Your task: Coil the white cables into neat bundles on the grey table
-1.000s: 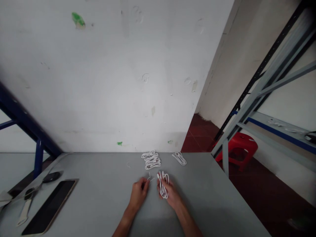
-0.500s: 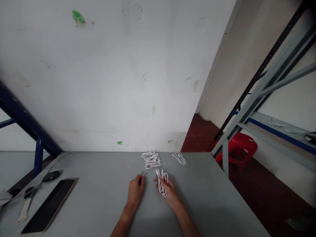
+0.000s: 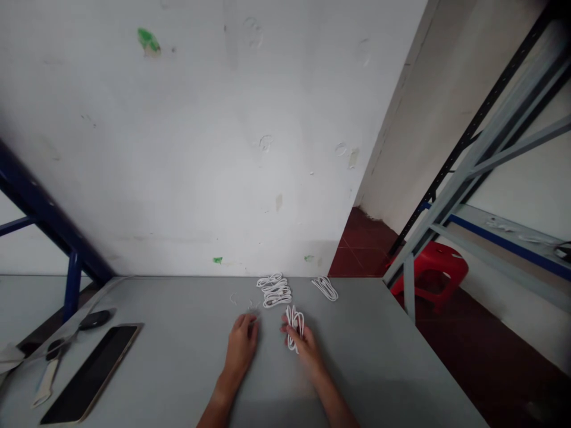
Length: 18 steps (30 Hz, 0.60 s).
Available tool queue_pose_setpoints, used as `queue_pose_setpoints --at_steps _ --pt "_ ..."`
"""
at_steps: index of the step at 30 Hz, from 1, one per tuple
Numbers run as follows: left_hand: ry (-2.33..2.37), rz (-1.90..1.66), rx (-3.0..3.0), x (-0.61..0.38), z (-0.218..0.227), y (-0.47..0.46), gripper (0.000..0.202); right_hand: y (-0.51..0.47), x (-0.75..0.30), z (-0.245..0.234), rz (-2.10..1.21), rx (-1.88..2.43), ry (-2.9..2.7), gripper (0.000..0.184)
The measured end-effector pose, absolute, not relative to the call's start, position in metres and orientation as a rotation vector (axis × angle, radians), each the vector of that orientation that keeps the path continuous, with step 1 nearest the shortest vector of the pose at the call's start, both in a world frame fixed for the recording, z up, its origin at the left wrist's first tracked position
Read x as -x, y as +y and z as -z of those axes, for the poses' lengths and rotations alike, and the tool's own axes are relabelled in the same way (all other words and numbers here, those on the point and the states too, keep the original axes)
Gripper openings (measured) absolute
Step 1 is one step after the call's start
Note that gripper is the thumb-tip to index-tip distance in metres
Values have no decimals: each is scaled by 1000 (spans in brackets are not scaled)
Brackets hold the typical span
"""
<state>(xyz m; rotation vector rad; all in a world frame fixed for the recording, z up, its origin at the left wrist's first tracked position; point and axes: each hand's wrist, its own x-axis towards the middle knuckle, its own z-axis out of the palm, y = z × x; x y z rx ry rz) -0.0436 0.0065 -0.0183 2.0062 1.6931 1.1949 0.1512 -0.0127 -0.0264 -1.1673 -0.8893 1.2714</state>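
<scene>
My right hand (image 3: pixel 304 346) is closed around a coiled white cable (image 3: pixel 294 324) that it holds just above the grey table (image 3: pixel 178 368). My left hand (image 3: pixel 241 346) lies beside it on the table, its fingers pinched near a small white twist tie (image 3: pixel 253 307); I cannot make out if it grips the tie. A pile of coiled white cables (image 3: pixel 275 290) lies just beyond both hands near the wall. One more coiled cable (image 3: pixel 325 288) lies to the right of that pile. Another small tie (image 3: pixel 232 298) lies left of the pile.
At the left edge of the table lie a dark tablet (image 3: pixel 91 374), scissors (image 3: pixel 48 371) and a black mouse-like object (image 3: pixel 93 319). A red plastic stool (image 3: pixel 432 269) stands on the dark red floor by a grey metal rack (image 3: pixel 468 172) at the right.
Both hands moved forward, toward the cable pile. The left hand shifted a little left and away from the right hand. The coiled cable stays in the right hand.
</scene>
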Motion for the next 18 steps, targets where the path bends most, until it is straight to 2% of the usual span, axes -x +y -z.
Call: queue_pose_setpoints --at_steps 4,9,15,18 --pt "1727 -1024 -2365 41 20 8 24 -15 -149 27 -1027 1242 -1162 54" --pt "1811 -917 -2523 42 30 17 31 -5 -147 31 -727 1282 -1596 46" --pt "1760 -1041 -2521 47 45 16 34 17 -156 18 -519 1284 -2089 51" --pt "1733 -1058 -2516 49 48 11 35 16 -162 14 -479 1362 -2148 61"
